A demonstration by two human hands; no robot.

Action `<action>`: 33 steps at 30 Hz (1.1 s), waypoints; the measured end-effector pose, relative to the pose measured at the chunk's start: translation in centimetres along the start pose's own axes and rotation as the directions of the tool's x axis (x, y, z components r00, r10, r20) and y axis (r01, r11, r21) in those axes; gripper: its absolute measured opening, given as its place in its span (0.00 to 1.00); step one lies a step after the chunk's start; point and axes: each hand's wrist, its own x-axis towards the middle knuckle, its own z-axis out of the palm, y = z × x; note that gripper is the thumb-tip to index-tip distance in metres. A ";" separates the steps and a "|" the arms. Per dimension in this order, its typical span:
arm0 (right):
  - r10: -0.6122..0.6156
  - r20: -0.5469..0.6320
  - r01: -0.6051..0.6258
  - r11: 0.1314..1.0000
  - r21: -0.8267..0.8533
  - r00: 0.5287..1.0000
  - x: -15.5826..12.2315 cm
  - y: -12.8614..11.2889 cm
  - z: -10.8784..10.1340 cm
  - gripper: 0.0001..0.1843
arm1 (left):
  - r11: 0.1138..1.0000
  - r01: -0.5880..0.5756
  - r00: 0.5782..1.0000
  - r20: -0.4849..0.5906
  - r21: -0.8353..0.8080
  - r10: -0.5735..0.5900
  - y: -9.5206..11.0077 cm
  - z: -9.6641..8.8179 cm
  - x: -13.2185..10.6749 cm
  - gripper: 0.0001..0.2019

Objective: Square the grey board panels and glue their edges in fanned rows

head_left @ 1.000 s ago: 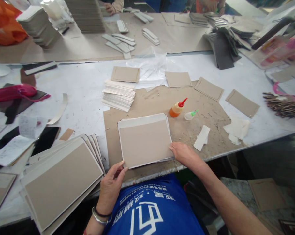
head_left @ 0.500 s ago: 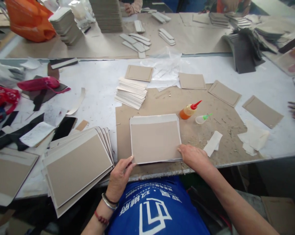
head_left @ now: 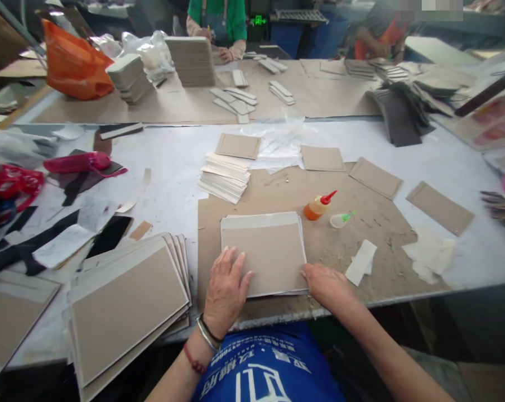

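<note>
In front of me a beige cardboard panel with a pale border (head_left: 273,245) lies on a brown paper sheet; lower edges show beneath it, so it seems stacked. My left hand (head_left: 227,282) rests flat on the panel's lower left, fingers spread. At the lower right corner, my right hand (head_left: 327,283) has its fingers closed on the panel's edge; the thumb is largely hidden. A red-tipped bottle of orange liquid (head_left: 317,209) and a small green-tipped bottle (head_left: 340,220) stand beyond the right hand. White paper strips (head_left: 361,262) lie just right of it.
A fanned stack of similar panels (head_left: 126,301) overhangs the table edge on the left. Behind the work sit a pile of white strips (head_left: 225,177) and several small beige cards (head_left: 322,158). A phone-like black slab (head_left: 110,234) lies left. Co-workers (head_left: 219,28) work across the table.
My left hand has moved from the panel's lower left corner up onto its surface and opened flat. My right hand stays at the right edge. The head view has tilted up.
</note>
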 end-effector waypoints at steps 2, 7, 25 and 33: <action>0.006 -0.014 -0.006 1.000 0.009 1.000 0.0 0.0 0.0 0.16 | 0.996 -0.045 0.998 0.048 0.072 0.041 0.9 1.5 1.4 0.24; 0.033 -0.003 -0.032 0.998 0.051 0.999 -0.2 -0.1 -0.1 0.15 | 0.987 -0.083 0.992 0.111 0.138 0.067 1.5 3.5 2.4 0.30; 0.026 -0.316 0.006 0.995 0.100 0.949 0.2 -1.5 -1.9 0.20 | 0.990 -0.058 0.979 0.199 0.131 0.031 1.6 3.1 2.6 0.34; -0.287 -0.651 0.409 0.912 0.039 0.702 6.3 -3.4 1.2 0.33 | 0.996 -0.063 0.988 0.146 0.062 0.053 1.2 3.7 2.5 0.34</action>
